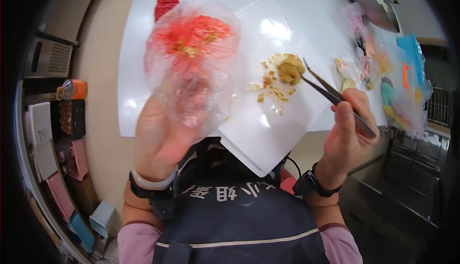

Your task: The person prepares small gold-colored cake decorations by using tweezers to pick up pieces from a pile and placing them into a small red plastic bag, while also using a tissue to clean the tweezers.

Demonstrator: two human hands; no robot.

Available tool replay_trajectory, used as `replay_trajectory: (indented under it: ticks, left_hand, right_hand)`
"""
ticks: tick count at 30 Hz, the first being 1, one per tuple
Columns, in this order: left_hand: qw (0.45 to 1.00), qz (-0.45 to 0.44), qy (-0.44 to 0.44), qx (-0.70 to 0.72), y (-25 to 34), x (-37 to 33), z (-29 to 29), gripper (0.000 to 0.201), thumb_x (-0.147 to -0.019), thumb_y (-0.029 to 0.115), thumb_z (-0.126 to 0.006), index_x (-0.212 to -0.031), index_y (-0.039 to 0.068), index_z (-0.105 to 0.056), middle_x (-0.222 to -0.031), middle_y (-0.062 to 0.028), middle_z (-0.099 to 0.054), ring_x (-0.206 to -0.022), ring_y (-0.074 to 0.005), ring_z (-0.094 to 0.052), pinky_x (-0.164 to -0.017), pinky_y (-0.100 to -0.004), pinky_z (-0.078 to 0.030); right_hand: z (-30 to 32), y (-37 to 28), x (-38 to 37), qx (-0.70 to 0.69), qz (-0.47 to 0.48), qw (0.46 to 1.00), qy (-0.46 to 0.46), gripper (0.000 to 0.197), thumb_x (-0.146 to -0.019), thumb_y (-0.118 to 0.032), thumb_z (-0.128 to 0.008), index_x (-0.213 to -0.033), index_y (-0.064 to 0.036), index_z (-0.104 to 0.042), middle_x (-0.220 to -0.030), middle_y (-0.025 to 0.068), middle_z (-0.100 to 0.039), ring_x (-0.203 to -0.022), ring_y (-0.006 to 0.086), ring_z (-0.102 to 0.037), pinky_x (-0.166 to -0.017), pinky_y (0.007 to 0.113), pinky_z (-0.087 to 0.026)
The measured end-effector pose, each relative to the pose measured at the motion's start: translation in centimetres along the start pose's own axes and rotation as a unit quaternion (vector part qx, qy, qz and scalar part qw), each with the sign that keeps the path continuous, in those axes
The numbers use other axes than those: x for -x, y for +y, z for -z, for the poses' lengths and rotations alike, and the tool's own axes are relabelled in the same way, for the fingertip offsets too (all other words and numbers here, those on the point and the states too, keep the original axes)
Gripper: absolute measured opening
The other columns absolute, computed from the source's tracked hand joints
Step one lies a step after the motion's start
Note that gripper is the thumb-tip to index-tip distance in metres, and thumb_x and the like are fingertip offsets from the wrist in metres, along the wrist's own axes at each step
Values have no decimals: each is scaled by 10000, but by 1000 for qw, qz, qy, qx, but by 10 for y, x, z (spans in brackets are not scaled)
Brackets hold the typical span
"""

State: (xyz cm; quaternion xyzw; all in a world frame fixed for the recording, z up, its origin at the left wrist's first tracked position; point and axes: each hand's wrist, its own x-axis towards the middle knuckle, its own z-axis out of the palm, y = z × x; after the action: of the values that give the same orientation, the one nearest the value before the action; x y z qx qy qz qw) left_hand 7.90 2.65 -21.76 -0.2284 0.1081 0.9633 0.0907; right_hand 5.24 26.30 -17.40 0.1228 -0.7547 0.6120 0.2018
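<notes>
My left hand [165, 142] is raised over the near left of the table and holds a crumpled clear plastic bag [218, 84]. Red film and yellowish bits show through the bag, and its folds blur my fingers. In my right hand [347, 130] is a pair of dark tweezers [329, 94], pinched between thumb and fingers. The tweezers' slightly parted tips are beside a brownish-yellow lump [290, 70], at its right edge. Loose yellow crumbs [269, 89] lie around the lump's left and near sides. Beneath them is a white sheet [292, 134].
The white table [316, 5] holds a red bundle [166, 7] behind the bag. To the right are small plastic packets [357, 67], a metal bowl [371, 3], and a clear bag of colourful items [405, 106] near a blue container [411, 55]. Shelving with bins [101, 219] stands left.
</notes>
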Motion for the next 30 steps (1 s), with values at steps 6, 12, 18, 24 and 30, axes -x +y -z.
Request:
replay_trajectory:
  ticks: [6, 12, 18, 24, 30]
  left_hand:
    - [997, -20, -61, -48, 14, 6, 10, 390, -861, 182, -540, -1202, 8, -464, -1165, -108, -533, -1092, -230, -493, -967, -371, -385]
    - [991, -41, -104, -69, 27, 4, 25, 451, -848, 210, -541, -1229, -5, -433, -1206, -143, -507, -1117, -266, -484, -947, -417, -409]
    - [995, -38, -74, -53, 19, 2, 30, 512, -839, 223, -560, -1269, 5, -387, -1237, -163, -475, -1116, -288, -487, -935, -436, -422]
    - [994, -46, -77, -57, 22, 3, 36, 519, -840, 228, -566, -1273, 8, -384, -1246, -165, -467, -1123, -294, -483, -938, -443, -419]
    - [995, -46, -82, -45, 19, 2, 30, 509, -842, 224, -565, -1268, 6, -391, -1242, -166, -470, -1123, -291, -484, -939, -442, -418]
  right_hand:
    - [4, 17, 23, 106, -28, 993, -44, 229, -680, 95, -691, -896, 31, -647, -857, 106, -600, -657, 94, -549, -536, 171, -419]
    - [-11, 25, 20, 114, -41, 992, -39, 205, -693, 54, -705, -888, 27, -651, -833, 93, -610, -629, 67, -541, -514, 154, -400]
    - [-14, 29, 22, 76, -131, 988, -10, 182, -711, 37, -697, -887, 32, -649, -828, 93, -614, -643, 74, -548, -547, 158, -411]
    - [-14, 25, 22, 80, -86, 991, -61, 190, -704, 62, -691, -885, 36, -644, -842, 107, -607, -699, 104, -579, -582, 182, -458]
    - [-15, 26, 26, 112, -50, 989, -81, 211, -687, 90, -686, -884, 27, -645, -840, 114, -601, -699, 140, -597, -598, 210, -489]
